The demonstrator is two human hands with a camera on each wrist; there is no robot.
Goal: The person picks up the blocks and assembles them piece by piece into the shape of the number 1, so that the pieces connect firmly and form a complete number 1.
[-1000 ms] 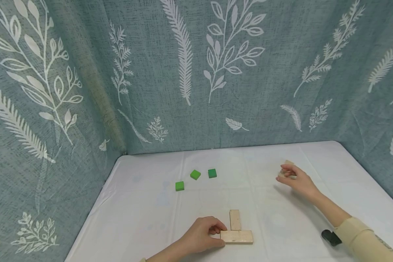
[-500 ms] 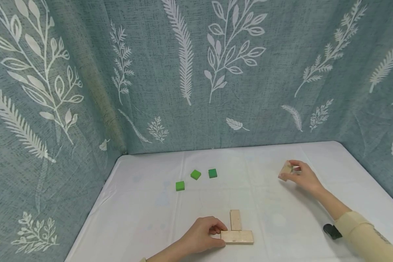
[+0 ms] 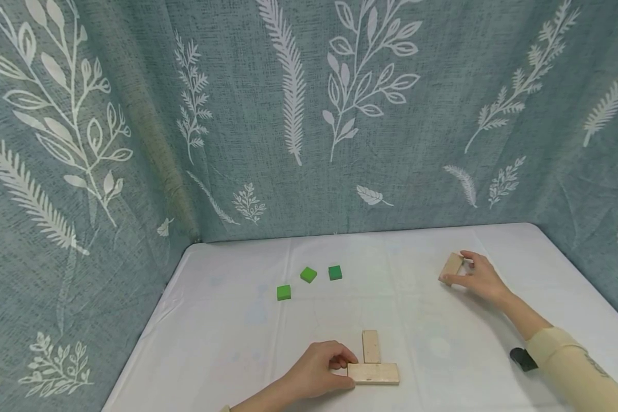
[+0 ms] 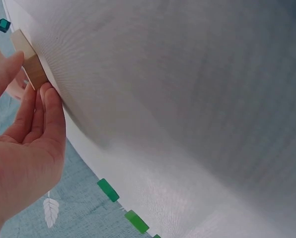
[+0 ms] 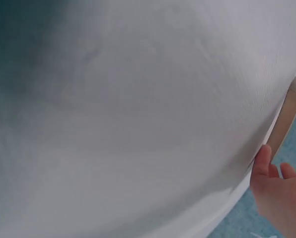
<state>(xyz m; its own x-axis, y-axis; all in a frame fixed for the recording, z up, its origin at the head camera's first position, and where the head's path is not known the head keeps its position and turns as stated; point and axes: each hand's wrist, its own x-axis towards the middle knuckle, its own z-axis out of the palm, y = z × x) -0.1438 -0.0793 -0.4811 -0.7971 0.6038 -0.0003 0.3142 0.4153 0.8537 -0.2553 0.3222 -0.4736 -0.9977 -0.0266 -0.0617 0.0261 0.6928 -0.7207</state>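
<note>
A white tabletop [image 3: 211,332] stood before a patterned curtain [image 3: 309,189]; the left hand [image 3: 321,369] pinched the near block [image 3: 376,373] at its left end, thumb opposing fingers, presumably steadying it against the middle block [image 3: 371,346]; the right hand [image 3: 481,280], thumb and fingers parted, gripped the far block [image 3: 451,266], likely controlling its angle.

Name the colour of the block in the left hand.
Pale beige, like bare wood; the block in the left hand shows best in the head view.

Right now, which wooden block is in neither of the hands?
The middle wooden block, its long side running up the head view. The left hand grips the front block, the right hand the far-right block.
</note>
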